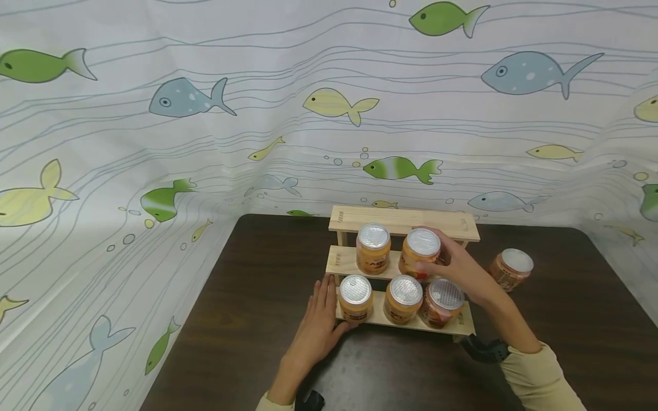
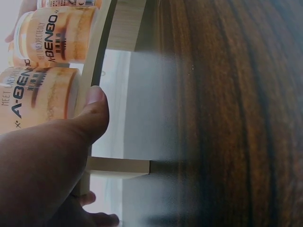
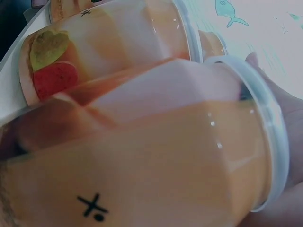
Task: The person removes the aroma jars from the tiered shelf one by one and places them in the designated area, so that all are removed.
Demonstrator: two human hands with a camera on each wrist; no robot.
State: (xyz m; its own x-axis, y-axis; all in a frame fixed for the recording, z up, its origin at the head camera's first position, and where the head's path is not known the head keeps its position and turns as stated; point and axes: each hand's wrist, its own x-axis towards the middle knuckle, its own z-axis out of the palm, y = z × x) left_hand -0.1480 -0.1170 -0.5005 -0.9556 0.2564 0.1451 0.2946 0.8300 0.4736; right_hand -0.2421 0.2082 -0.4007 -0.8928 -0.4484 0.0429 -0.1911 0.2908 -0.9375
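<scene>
While the right hand is grasping a jar toward the right end of the middle shelf of the rack — apparently a placing step, next calling for a level release — the straight-fingered left hand is touching its front-left corner, and lower jars are showing "A-BENBO" and "MEET UNEXPECTEDLY".

Three-tier wooden rack on dark wood-grain table. Left hand, fingers extended, against the rack's left end; thumb at front edge of bottom shelf. Right hand grips silver-lidded jar at middle shelf; hard to tell whether its base meets the wood. Second jar just left. Three lidded jars along bottom shelf. White-lidded jar on table, right of rack.
</scene>
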